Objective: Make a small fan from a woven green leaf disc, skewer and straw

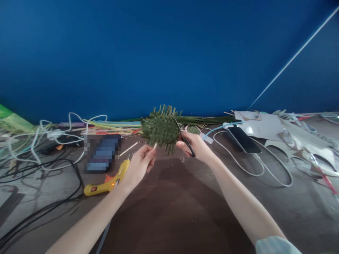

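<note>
A round piece of woven green leaf strips (163,127), with loose strip ends sticking out around its edge, is held up in front of me. My left hand (144,157) is closed, pinching a thin pale stick (155,145) at the lower edge of the weave. In my right hand (194,145) is a pair of scissors (188,144) with black handles. Their dark blades point up and left along the right side of the weave. Whether the blades touch a strip, I cannot tell.
A yellow hot glue gun (106,185) with a lit orange light lies left, below a pixelated dark device (103,154). Black and white cables spread at far left. Right are a phone (243,139) on a white cable and cut white sheets (261,123). Behind rises a blue wall (159,53).
</note>
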Demonstrator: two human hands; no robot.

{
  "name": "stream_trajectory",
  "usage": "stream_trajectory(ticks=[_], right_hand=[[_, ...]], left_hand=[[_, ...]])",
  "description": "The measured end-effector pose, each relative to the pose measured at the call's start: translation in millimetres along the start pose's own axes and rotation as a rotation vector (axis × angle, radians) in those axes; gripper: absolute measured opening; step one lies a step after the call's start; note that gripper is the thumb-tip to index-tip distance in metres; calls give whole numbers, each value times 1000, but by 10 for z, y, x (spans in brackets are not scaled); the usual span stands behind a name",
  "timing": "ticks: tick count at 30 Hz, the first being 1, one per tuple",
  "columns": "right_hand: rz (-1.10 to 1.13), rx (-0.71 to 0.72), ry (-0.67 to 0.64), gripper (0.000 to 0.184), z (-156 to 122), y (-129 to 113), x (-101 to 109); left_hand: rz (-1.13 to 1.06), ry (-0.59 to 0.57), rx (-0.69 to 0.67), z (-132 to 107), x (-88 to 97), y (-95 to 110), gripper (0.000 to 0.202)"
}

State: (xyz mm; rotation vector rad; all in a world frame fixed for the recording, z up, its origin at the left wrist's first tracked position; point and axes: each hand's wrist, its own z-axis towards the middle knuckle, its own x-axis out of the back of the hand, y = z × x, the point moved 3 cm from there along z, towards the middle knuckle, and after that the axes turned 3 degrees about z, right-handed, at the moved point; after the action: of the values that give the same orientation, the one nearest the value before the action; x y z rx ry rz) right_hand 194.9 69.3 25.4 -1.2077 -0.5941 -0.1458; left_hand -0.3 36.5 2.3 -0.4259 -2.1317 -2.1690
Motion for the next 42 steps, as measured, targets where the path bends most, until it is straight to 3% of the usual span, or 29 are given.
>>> stream_trajectory(ticks=[17, 42], right_hand=[[129, 19, -90, 40, -24, 4, 22], [17, -48, -51, 34, -31, -12, 81]], left_hand=[[46, -53, 5, 37, 55, -22, 25], [184, -71, -28, 46, 143, 91, 23]])
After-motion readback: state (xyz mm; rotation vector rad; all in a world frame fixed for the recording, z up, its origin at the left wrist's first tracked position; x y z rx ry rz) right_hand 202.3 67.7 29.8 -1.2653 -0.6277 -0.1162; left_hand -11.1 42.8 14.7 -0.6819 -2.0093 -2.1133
